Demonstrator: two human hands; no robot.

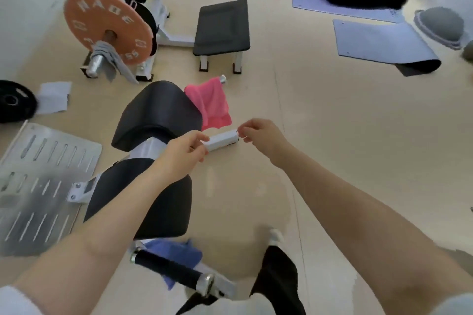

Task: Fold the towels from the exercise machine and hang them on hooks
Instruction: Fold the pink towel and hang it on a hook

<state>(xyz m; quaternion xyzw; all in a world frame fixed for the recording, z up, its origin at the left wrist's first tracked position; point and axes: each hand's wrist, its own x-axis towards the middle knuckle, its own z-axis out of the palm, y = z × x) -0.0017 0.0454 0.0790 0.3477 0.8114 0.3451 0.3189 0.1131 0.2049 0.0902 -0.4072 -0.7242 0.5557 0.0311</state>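
Both hands are reaching forward over bare floor. The left hand [185, 152] and right hand [258, 133], fingers curled, are appearing to pinch opposite ends of a white bar [222, 140]. The pink towel [213, 102] is hanging just beyond it; the blue towel [174, 254] is lying below the left forearm.

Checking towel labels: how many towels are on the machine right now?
3: pink towel draped on a metal peg, grey towel on the orange weight plate's bar, blue towel by the black handle. More may be hidden.
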